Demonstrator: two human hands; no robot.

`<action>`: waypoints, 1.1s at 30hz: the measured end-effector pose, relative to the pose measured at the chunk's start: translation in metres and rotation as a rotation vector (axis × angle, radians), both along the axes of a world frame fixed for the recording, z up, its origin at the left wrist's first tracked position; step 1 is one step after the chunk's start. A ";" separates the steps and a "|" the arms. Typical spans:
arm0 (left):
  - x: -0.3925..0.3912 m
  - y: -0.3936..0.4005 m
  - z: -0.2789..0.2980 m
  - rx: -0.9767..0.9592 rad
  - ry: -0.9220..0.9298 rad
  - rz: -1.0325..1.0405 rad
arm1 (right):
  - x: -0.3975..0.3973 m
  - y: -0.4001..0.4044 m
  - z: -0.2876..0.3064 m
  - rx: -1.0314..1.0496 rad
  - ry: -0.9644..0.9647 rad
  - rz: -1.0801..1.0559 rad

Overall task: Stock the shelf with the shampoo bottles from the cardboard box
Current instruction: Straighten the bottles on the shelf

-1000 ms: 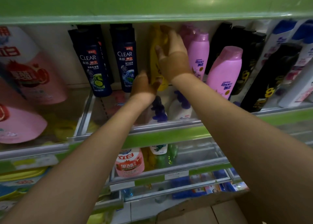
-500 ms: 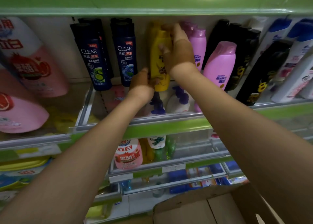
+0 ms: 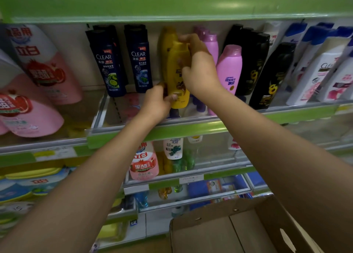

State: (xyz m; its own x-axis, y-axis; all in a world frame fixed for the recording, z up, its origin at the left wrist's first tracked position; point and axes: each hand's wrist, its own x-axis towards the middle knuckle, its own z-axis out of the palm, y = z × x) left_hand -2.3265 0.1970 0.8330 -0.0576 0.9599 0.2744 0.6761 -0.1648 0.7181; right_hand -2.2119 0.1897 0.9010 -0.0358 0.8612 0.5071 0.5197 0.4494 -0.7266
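A yellow shampoo bottle [image 3: 176, 75] stands upright on the green-edged shelf [image 3: 191, 130], between dark blue CLEAR bottles [image 3: 140, 59] and pink Rejoice bottles [image 3: 229, 69]. My right hand [image 3: 198, 69] wraps its upper part and cap. My left hand [image 3: 157, 101] pinches its base from the left. Another yellow bottle [image 3: 167, 42] stands just behind it. The open cardboard box [image 3: 219, 231] sits at the bottom right; the part of its inside that shows holds no bottles.
Black bottles [image 3: 254, 61] and white bottles [image 3: 322, 69] fill the shelf's right side. Big pink refill pouches [image 3: 44, 69] hang at the left. Lower shelves [image 3: 189, 176] hold more bottles. An upper green shelf [image 3: 172, 6] overhangs the row.
The yellow bottle has come forward and lower in the row, with my right hand sliding down over its top and my left hand closing on its base. The view tilted down, showing more of the box.
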 end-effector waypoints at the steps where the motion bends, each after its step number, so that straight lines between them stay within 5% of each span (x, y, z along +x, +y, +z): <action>1: 0.000 -0.005 0.001 0.016 -0.001 -0.010 | 0.001 -0.002 0.001 0.001 -0.018 -0.001; 11: 0.007 -0.032 0.003 0.035 0.022 -0.051 | 0.018 -0.019 0.000 0.062 -0.222 -0.078; 33: 0.010 -0.053 0.008 0.007 0.015 -0.099 | 0.024 -0.043 0.003 0.110 -0.220 -0.052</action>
